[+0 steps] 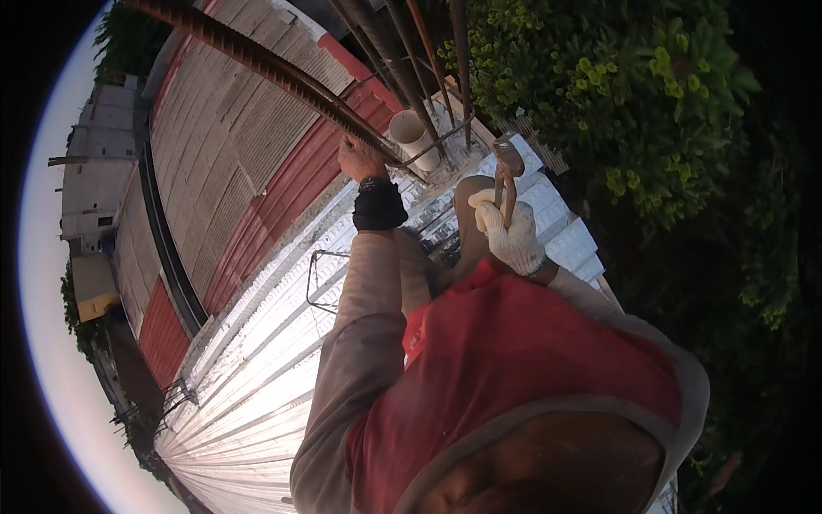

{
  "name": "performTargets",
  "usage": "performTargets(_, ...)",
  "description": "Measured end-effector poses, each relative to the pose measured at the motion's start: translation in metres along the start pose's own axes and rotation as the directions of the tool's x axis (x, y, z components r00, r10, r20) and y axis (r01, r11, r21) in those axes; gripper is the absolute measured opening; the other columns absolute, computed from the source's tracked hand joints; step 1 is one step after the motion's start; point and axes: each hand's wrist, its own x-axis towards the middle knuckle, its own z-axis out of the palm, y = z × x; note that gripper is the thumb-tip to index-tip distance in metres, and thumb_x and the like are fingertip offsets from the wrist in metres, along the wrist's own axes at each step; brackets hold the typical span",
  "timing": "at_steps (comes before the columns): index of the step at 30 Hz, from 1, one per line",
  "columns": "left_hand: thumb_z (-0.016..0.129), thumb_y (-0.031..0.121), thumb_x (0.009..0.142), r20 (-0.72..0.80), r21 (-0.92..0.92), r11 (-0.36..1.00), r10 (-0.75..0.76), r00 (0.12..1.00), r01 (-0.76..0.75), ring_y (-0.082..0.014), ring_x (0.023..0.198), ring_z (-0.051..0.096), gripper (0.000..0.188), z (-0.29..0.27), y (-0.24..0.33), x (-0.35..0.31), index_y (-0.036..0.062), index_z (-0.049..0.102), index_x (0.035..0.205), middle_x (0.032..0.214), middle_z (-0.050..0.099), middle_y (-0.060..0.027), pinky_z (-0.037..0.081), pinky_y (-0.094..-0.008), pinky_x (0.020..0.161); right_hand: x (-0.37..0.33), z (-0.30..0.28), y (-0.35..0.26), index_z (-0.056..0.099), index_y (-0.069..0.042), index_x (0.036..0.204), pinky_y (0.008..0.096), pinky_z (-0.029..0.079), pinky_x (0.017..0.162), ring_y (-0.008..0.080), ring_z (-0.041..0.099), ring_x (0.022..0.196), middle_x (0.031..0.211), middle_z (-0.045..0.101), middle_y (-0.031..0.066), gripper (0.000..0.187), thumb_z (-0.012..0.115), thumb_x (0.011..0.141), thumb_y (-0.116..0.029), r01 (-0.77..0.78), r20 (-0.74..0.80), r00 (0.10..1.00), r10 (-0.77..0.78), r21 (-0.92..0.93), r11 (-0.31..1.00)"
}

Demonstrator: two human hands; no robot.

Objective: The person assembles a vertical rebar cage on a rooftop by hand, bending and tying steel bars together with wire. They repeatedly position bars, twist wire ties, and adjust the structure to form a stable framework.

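Observation:
My left hand [361, 160], bare with a black band at the wrist, is closed beside a thick, rusty ribbed rebar [282, 79]. Its fingertips are partly hidden, and I cannot make out what they hold. A thin bent steel tie [425, 152] runs round the group of bars close by. In a white knitted glove, my right hand [511, 238] grips rusty pincers [508, 159] by the handles, their blunt head pointing up and away from the bars. Between the two hands, a white plastic pipe [409, 128] stands open-ended next to the upright bars [394, 51].
Shiny corrugated metal roofing [257, 377] spreads below and to the left. A bent wire frame [321, 281] lies on it beside my left forearm. Red and grey roofs [248, 128] lie beyond. Leafy trees [599, 94] stand past the roof edge on the right.

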Motion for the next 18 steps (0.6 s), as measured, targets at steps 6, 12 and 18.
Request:
performTargets(6,0.046,0.048,0.115,0.115,0.307,0.951,0.014,0.993,-0.049,-0.0515,0.103,0.070,0.053,0.009,-0.010,-0.020,0.0015,0.072,0.113,0.108,0.074,-0.0301,0.054,-0.0590,0.086,-0.003,0.031,0.060,0.069,-0.001,0.102,0.0539,0.053,0.076,0.0499,0.069,0.086,0.084,0.070,0.0249,0.025,0.061,0.105,-0.024,-0.319,0.323,0.841,0.434,-0.352,0.880)
performTargets(12,0.044,0.047,0.116,0.019,0.051,0.998,-0.030,0.999,0.029,-0.0506,0.098,0.070,0.054,0.015,-0.024,-0.020,0.0018,0.073,0.114,0.106,0.075,-0.0273,0.053,-0.0566,0.085,0.014,0.022,-0.023,0.070,0.001,0.104,0.0507,0.054,0.075,0.0450,0.071,0.085,0.085,0.071,0.0235,0.029,0.061,0.105,-0.027,-0.328,0.260,0.895,0.362,-0.166,0.930)
performTargets(18,0.045,0.047,0.115,-0.026,0.091,0.992,-0.091,0.996,0.093,-0.0494,0.103,0.070,0.052,0.019,-0.020,-0.024,0.0032,0.074,0.119,0.109,0.075,-0.0271,0.053,-0.0555,0.089,0.003,0.035,0.059,0.071,0.000,0.099,0.0450,0.053,0.071,0.0335,0.071,0.072,0.071,0.066,0.0168,0.032,0.060,0.105,-0.029,-0.245,0.235,0.919,0.316,-0.286,0.926)
